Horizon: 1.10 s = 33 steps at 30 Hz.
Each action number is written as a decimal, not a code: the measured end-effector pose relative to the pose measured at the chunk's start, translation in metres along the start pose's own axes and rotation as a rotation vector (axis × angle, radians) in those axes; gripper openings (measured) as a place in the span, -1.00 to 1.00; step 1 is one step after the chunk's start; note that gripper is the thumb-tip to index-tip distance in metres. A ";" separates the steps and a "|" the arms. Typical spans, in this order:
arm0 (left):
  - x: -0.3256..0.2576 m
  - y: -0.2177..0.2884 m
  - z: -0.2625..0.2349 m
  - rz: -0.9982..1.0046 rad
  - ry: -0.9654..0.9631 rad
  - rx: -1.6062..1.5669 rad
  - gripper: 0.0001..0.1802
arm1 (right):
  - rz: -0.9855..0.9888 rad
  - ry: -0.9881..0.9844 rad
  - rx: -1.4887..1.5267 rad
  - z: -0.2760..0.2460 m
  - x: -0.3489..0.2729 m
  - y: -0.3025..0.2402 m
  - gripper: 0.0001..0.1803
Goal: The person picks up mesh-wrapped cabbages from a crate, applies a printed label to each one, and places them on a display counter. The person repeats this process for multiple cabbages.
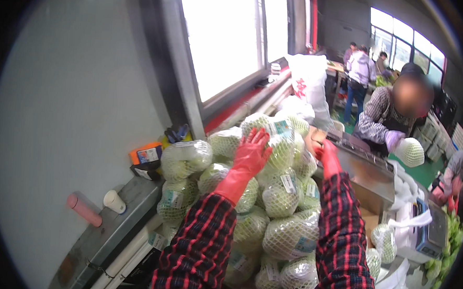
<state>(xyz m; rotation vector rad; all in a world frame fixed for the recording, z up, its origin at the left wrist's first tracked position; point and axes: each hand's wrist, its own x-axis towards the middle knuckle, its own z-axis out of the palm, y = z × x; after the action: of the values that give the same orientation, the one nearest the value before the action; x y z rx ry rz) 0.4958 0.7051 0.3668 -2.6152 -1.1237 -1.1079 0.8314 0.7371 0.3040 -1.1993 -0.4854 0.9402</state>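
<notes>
My left hand (pixel 252 155), in a red rubber glove, lies flat with its fingers spread on top of a heap of net-wrapped vegetables. They are round, pale green heads that look like cabbages (pixel 284 194), each in clear film and a white foam net, several with labels. My right hand (pixel 329 159), gloved the same, is at the heap's right side, beside an open cardboard box (pixel 315 139). Its fingers are curled, and what they hold, if anything, is hidden. Both sleeves are red and black plaid.
A pink bottle (pixel 84 210) and a paper cup (pixel 114 201) stand on the ledge at left. On the right are a metal-edged packing station (pixel 363 175) and a scale (pixel 428 233). Across from me, a person's gloved hand (pixel 394 140) holds a netted head (pixel 410 153). A white sack (pixel 314 91) stands behind.
</notes>
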 end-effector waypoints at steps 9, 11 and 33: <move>-0.049 -0.025 0.016 0.004 0.203 -0.076 -0.31 | -1.179 -0.400 -1.041 0.183 -0.117 -0.026 -0.28; -0.041 0.003 0.018 0.040 0.194 -0.196 -0.29 | -0.849 -0.597 -1.357 0.169 -0.082 -0.013 -0.16; -0.207 -0.209 -0.237 -0.807 0.633 -1.039 -0.31 | -0.506 -0.651 -0.173 0.094 -0.105 0.001 -0.38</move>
<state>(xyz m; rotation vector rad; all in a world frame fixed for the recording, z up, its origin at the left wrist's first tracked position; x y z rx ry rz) 0.1214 0.6522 0.3657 -1.8083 -1.7515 -3.0652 0.7020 0.7041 0.3501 -0.8324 -1.3452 0.8376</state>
